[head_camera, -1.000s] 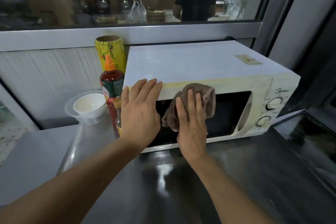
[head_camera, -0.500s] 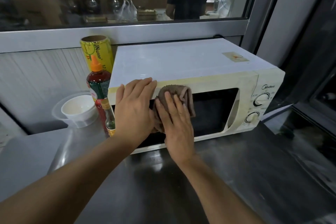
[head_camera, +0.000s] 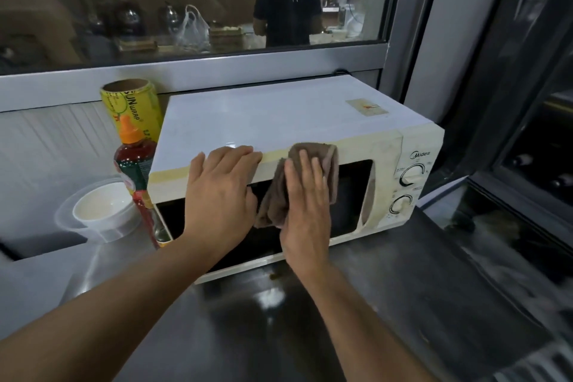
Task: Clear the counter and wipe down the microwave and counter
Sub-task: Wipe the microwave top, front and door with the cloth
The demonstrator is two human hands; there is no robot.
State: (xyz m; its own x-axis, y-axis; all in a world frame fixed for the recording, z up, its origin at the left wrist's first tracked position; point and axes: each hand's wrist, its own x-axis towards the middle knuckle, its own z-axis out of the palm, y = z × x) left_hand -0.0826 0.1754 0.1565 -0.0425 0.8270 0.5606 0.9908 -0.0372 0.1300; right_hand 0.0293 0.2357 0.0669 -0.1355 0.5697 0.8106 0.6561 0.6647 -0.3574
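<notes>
Wiping the microwave (head_camera: pixel 279 121), which stands on the surface (head_camera: pixel 387 304). Left hand (head_camera: pixel 221 195) rests flat, fingers straight, on its top front edge; beside it, right hand (head_camera: pixel 305 205) presses a cloth (head_camera: pixel 310 158) flat against the door. Next move likely calls for sweeping rightward toward the dials (head_camera: pixel 410 175).

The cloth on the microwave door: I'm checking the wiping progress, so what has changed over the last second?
The right hand slid the brown cloth left along the door's top edge toward the left hand, then back right again. It presses the cloth flat with straight fingers throughout. The left hand stayed braced on the microwave; the sauce bottle, yellow roll and plastic cups did not move.
</notes>
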